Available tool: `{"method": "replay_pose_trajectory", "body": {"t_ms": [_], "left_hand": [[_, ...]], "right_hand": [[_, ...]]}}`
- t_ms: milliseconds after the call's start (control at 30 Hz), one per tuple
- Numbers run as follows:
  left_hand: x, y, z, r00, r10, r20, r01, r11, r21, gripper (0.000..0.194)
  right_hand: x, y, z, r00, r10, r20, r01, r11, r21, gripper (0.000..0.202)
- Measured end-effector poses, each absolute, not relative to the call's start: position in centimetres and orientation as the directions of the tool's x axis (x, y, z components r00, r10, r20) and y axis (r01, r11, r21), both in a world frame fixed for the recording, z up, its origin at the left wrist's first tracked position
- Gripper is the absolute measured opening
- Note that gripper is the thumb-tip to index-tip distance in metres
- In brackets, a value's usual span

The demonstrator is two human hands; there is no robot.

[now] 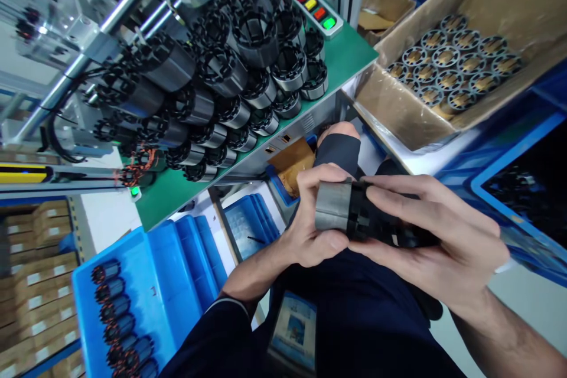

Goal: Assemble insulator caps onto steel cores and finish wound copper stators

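Grey metal core point(333, 207) with black end, gripped between both hands, left point(312, 221) and right point(436, 227); similar cores point(221, 71) stacked on green tabletop point(166, 201).

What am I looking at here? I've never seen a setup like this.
There's no robot: these are a person's bare hands, in one picture from a camera worn on the head, looking forward and down. The left hand grips a grey metal cylinder with a black end; the right hand has its fingers around the black end. Beyond, many grey metal rings with black slotted ends stand on a green worktop. At lower left, a blue plastic bin holds wire-wound parts. At upper right, a brown cardboard box holds round metal-rimmed parts.
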State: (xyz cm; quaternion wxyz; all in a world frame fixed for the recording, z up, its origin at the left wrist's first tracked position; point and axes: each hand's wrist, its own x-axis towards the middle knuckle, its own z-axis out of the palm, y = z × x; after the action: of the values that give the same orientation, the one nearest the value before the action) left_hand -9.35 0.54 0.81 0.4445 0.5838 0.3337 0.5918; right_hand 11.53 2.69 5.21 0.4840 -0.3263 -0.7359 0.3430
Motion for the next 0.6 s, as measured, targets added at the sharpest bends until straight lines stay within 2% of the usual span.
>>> {"method": "replay_pose_trajectory", "body": {"t_ms": [100,200,300,400,467,533,600], "left_hand": [[-9.3,0.3,0.7,0.178,0.897,0.404,-0.148,-0.381,0.913,0.073],[-8.8,-0.5,0.7,0.182,0.923,0.339,-0.169,-0.310,0.936,0.082],[-7.7,-1.1,1.5,0.055,0.992,0.110,-0.322,-0.087,0.943,0.065],[-6.4,-0.7,2.9,-0.103,0.991,-0.082,-0.529,0.015,0.848,0.050],[-5.8,-0.2,3.8,-0.172,0.980,-0.099,-0.535,-0.008,0.845,0.058],[-5.4,0.2,4.4,-0.213,0.970,-0.113,-0.487,-0.005,0.874,0.069],[-5.1,0.5,4.7,-0.258,0.953,-0.162,-0.457,0.028,0.889,0.071]], "right_hand": [[11.4,2.5,4.7,-0.310,0.802,0.510,0.104,0.562,-0.821,0.083],[11.2,2.4,4.5,-0.311,0.819,0.483,0.093,0.531,-0.842,0.083],[11.4,2.1,4.5,-0.257,0.881,0.398,0.161,0.445,-0.881,0.074],[11.7,1.4,4.6,-0.091,0.928,0.361,0.213,0.372,-0.903,0.071],[11.6,0.6,4.6,-0.063,0.897,0.437,0.244,0.438,-0.865,0.069],[11.3,-0.1,4.4,-0.121,0.832,0.541,0.295,0.551,-0.781,0.059],[10.7,-0.7,4.0,-0.199,0.775,0.599,0.296,0.630,-0.718,0.048]]}}
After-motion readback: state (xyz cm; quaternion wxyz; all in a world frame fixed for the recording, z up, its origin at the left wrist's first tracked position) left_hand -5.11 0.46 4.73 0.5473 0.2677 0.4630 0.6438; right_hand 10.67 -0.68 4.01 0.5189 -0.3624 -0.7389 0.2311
